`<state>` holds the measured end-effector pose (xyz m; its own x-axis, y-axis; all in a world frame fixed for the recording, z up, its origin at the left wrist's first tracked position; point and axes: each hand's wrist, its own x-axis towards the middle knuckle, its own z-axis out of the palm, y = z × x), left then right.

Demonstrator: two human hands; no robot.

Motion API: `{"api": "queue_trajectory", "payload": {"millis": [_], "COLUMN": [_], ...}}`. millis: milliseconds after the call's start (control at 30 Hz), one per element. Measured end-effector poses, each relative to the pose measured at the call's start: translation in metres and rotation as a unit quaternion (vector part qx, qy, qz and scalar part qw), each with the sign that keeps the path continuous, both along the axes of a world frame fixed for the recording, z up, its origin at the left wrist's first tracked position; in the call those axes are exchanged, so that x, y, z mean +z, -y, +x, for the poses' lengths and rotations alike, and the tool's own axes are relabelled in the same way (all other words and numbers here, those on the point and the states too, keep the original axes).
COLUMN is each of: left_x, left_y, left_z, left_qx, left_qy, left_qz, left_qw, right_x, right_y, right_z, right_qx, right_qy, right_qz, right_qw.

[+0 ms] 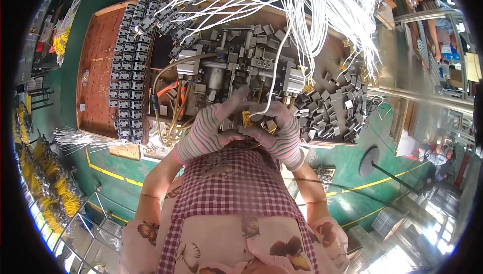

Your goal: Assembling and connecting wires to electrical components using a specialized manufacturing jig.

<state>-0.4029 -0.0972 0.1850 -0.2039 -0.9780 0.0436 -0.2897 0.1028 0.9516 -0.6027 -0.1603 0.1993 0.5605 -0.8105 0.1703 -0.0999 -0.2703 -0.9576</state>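
My right hand [282,132], in a striped knit glove, closes round a white cable [275,70] that curves down from the bundle above. A small yellow piece [246,119] shows at its fingers, beside the cable's end; the exact grip is partly hidden. My left hand [206,130], gloved alike, is just left of it at the front of a metal fixture [216,77]. Its thumb and fingers stand apart, the fingertips reaching over the fixture and slightly blurred.
Rows of black-and-grey connector housings [131,72] lie in a reddish tray [93,88] at left. Loose grey metal pieces [332,108] are heaped at right. A large white cable bundle [317,7] spreads above. Brown hoses [157,88] loop left of the fixture. A round-based stand [370,162] is at right.
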Motion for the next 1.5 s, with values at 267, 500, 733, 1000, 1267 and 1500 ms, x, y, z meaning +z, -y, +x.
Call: {"api": "queue_trajectory", "payload": {"millis": [267,500,733,1000,1267,1500], "left_x": [-0.014,-0.035,-0.039,-0.069,-0.073,-0.067], "left_y": [-0.015,0.03,0.033,0.046,0.049,0.048], "left_z": [0.003,0.001,0.016,0.033,0.032,0.028], "left_qx": [0.053,0.139,0.111,0.035,0.023,0.036], "left_qy": [-0.079,-0.225,0.219,0.372,0.381,0.328], "left_qz": [0.041,0.174,-0.155,-0.162,-0.177,-0.173], "left_qw": [0.995,0.949,0.957,0.913,0.907,0.928], "right_x": [-0.007,-0.032,-0.041,-0.039,-0.026,-0.009], "right_y": [0.022,0.04,0.067,0.097,0.113,0.105], "right_z": [0.004,0.02,0.041,0.054,0.074,0.046], "right_qx": [0.151,0.042,0.004,0.014,0.051,-0.003], "right_qy": [0.029,-0.168,-0.321,-0.219,-0.175,-0.175], "right_qz": [0.046,-0.14,-0.23,-0.192,-0.165,-0.21], "right_qw": [0.987,0.975,0.919,0.957,0.969,0.962]}}
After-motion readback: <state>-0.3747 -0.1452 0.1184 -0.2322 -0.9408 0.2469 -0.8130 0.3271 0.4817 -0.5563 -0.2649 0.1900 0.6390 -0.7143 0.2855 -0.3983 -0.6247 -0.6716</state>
